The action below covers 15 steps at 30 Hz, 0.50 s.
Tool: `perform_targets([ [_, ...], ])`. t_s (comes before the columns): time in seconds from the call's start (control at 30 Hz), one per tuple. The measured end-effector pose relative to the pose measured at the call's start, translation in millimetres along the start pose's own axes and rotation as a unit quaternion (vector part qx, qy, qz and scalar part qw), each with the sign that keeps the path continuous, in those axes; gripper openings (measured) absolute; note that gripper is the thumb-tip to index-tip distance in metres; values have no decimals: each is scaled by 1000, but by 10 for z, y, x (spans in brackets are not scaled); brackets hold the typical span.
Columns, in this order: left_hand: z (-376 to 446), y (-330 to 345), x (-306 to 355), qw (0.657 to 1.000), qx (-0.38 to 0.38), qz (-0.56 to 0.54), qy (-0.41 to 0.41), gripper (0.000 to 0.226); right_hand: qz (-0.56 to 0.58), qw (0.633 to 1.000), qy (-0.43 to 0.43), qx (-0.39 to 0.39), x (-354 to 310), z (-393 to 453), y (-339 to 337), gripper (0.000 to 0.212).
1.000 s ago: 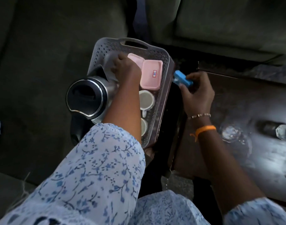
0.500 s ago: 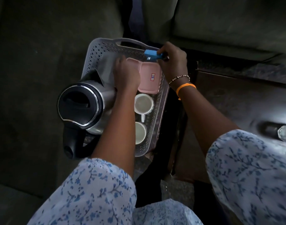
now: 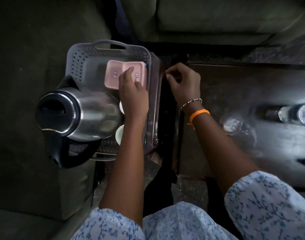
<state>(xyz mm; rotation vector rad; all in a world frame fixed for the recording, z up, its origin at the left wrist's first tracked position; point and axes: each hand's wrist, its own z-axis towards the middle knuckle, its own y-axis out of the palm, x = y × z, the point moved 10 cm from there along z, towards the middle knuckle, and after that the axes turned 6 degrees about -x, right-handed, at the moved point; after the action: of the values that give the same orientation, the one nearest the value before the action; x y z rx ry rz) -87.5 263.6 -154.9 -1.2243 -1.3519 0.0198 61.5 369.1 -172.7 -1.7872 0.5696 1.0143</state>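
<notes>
Item: two pink boxes (image 3: 113, 75) — pale, round-cornered, a small label on each lid — side by side in the grey perforated basket (image 3: 82, 56), upper centre of frame. My left hand (image 3: 133, 96) lay straight-fingered on the right-hand box, not gripping. Same basket held a steel kettle (image 3: 96, 116) and white cups (image 3: 119, 134). My right hand (image 3: 184, 82), just right of the basket, was curled on nothing.

The room was dim. Dark green sofa cushions (image 3: 35, 49) filled the left and far sides (plain fabric). A dark wooden worktop (image 3: 252, 84) stood at the right, glossy, catching pale light. Speckled floor (image 3: 188, 189) showed between.
</notes>
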Motion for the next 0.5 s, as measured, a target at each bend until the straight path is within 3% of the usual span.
perform_targets([
  [0.1, -521, 277, 199, 999, -22, -30, 23, 33, 15, 999, 34, 16, 333, -373, -383, 8],
  [0.33, -1738, 1489, 559, 981, -187, -31, 38, 22, -1, 988, 146, 49, 1419, -1401, -1430, 8],
  [0.5, -2477, 2509, 913, 946, -312, 9, 88, 20, -6, 959, 253, 129, 2390, -2156, -2381, 7],
])
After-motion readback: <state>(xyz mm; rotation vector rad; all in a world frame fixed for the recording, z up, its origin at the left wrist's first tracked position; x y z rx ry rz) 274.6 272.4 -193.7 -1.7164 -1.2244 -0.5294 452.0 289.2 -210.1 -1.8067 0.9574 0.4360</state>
